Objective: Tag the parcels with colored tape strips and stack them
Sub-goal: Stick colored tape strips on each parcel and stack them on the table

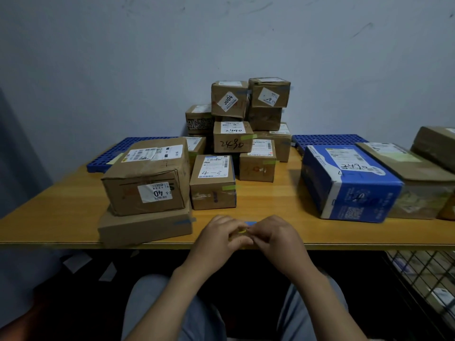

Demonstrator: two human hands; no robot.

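Hands: the left hand (221, 238) and right hand (275, 238) met at the near edge of the bench (270, 212), fingers curled and pinching a small piece of yellow tape (242, 232) between them.
Tape: it was held just above the bench edge and was too blurred to tell a strip from a roll; a blue scrap (250, 223) showed just beyond the fingertips.
Risk at the hands: a strip could have folded onto itself or stuck to a finger, since both hands crowded one short piece; dropped there, it would likely have fallen off the edge into the dark below.
Near-left pile: the large parcel (147, 178) sat on a flat parcel (145, 228) that overhung the bench front; a reaching elbow could have nudged the pair off.
Small parcel: the box marked 4-3 (213, 183), already bearing a green strip (229, 187), stood just beyond the hands, so a second tag by mistake seemed possible.
Blue parcel: the blue parcel (352, 185) to the right showed no strip on the faces in view and could have been skipped.
Rear stack: the rear stack (246, 114) against the wall rose in uneven tiers with small boxes on top; adding another parcel off-centre looked likely to topple it.
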